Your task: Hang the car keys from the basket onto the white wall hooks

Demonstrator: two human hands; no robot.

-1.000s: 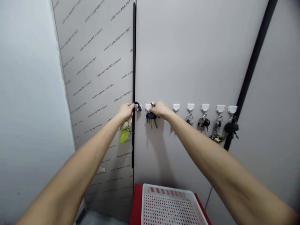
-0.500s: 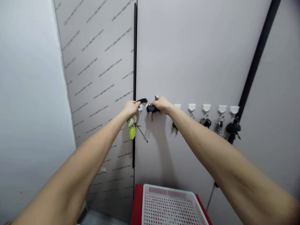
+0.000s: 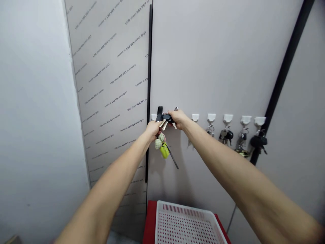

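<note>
Both my hands are raised to a row of white wall hooks [image 3: 211,117] on a grey panel. My left hand [image 3: 152,130] is closed on a keychain [image 3: 162,146] with a black strap, a pale charm and a yellow-green tag that dangle below it. My right hand [image 3: 179,119] is closed on a bunch of keys with a black fob [image 3: 166,118], held just in front of the wall and off its hook. The two hands almost touch. The leftmost hook [image 3: 153,117] shows bare.
Several more key bunches [image 3: 226,135] hang from the hooks to the right, up to a black vertical strip [image 3: 284,67]. A white perforated basket [image 3: 185,223] sits on a red surface [image 3: 149,220] below. A film-covered panel with printed text [image 3: 114,84] stands at the left.
Both hands have lifted their keys off the two leftmost hooks and drawn together, away from the wall. The left hand moved right and down with the yellow-green keychain.
</note>
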